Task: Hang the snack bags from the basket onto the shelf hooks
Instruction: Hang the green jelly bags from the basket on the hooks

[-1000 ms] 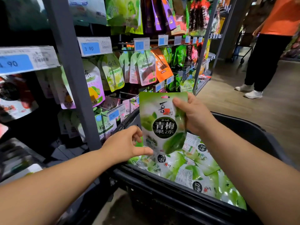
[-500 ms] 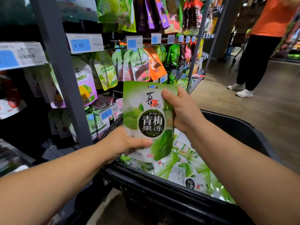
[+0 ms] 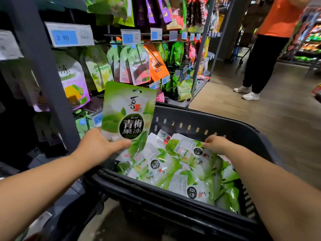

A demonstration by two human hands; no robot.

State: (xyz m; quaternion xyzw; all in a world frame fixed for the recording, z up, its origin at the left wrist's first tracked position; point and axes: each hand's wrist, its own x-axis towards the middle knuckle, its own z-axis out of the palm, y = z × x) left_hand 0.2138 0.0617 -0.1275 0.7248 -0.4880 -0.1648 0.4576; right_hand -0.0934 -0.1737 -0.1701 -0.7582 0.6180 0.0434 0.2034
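left hand (image 3: 102,145) alone now grips the snack bag (image 3: 128,112); right hand (image 3: 217,144) drops to the basket (image 3: 208,119), grasp unclear.

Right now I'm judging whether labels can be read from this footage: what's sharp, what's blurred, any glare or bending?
Head view: the green plum jelly bag in the left hand is sharp and legible; the far-left shelf bags blur dark; glare streaks the basket's bags; wide-angle leans the shelf upright.

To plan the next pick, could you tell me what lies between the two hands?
Between the left hand and right hand, the head view shows loose snack bags in the basket.
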